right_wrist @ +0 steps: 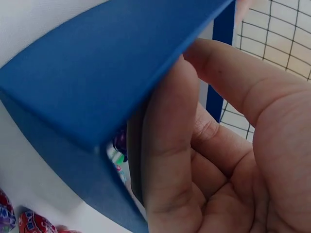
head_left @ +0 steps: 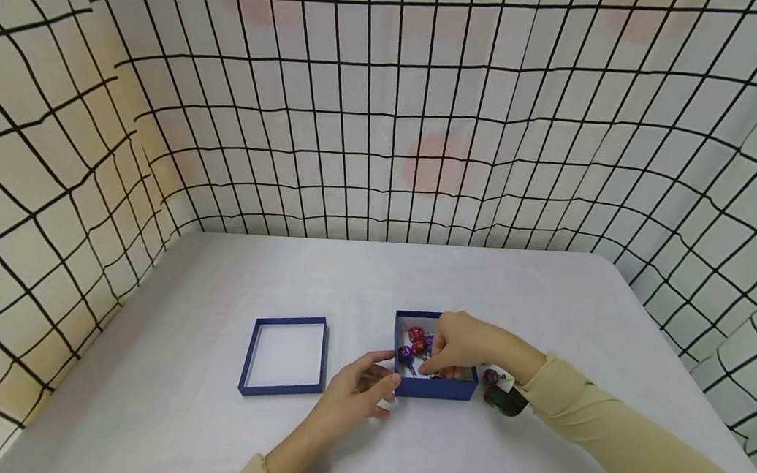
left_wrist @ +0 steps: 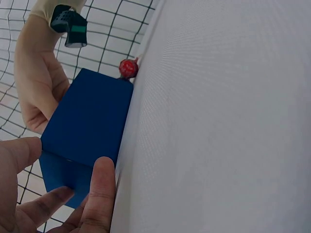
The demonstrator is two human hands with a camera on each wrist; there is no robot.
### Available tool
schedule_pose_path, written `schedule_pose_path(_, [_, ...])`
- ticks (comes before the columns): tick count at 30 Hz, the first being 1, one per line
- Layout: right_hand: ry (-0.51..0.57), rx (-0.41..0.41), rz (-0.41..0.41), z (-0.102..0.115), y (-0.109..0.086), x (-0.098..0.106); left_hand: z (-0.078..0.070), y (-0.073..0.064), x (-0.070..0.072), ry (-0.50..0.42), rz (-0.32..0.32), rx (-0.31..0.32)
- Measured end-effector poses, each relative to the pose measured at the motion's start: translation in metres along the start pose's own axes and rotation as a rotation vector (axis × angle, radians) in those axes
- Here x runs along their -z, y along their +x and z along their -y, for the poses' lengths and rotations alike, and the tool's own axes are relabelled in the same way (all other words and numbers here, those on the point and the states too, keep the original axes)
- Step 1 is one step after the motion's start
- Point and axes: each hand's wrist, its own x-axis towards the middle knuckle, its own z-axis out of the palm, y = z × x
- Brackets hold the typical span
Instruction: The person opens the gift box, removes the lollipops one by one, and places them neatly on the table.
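Note:
A blue box [head_left: 437, 388] with a pale inside stands on the table, holding several round lollipops [head_left: 415, 334] in red and purple wrappers. My left hand [head_left: 361, 393] is at its left side, thumb by the front corner and fingers extended along the wall. In the left wrist view, its fingertips touch the box [left_wrist: 92, 116] around one corner. Over the right side of the box, my right hand [head_left: 463, 342] reaches down inside with bent fingers. In the right wrist view, the box wall [right_wrist: 97, 63] hides its fingertips, and I cannot tell whether they hold a lollipop.
Left of the box lies a square blue-rimmed lid [head_left: 283, 387], its white inside facing up. A purple lollipop [head_left: 491, 376] lies outside the box, near my right wrist. Red wrapped ones [right_wrist: 35, 223] show there too. White walls with black netting [head_left: 370, 120] enclose the table [head_left: 168, 427].

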Motion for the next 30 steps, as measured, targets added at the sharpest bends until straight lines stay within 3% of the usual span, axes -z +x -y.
schedule_pose_path(13, [-0.089,-0.042,-0.048,0.007,0.005,-0.01,-0.001,0.0,-0.001,-0.009,-0.004,-0.001])
schedule_pose_path(30, [-0.029,-0.08,-0.101,0.005,-0.009,0.002,-0.001,0.0,-0.002,-0.008,-0.011,0.0])
